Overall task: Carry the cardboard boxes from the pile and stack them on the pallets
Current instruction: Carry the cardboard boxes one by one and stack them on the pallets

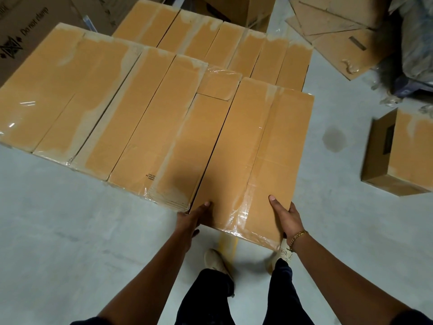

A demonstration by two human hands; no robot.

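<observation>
So the person is holding the box [253, 148] by its near end, one hand at each near corner. That's the sensible way with something this long and skinny, since gripping both corners is probably keeping it from twisting while it's being lined up. The left hand [194, 216] is gripping the near-left corner, thumb lying on top and fingers tucking underneath where I can't see them. The right hand [287, 218] is gripping the near-right corner, thumb on top and fingers wrapping round the side edge. The stack [117, 109] is sitting right against the box's left edge, with its boxes running parallel, I'm guessing so the layer is packing tight with no gaps. The near ends are lining up roughly too. With fingers going under it, I'd say the box isn't fully set down. No pallet is showing anywhere, so I can't confirm that bit. A back row [210, 41] is lying beyond the box's far end, and a loose box [403, 151] is sitting on the floor [58, 219] well off to the box's right, probably waiting its turn.
</observation>
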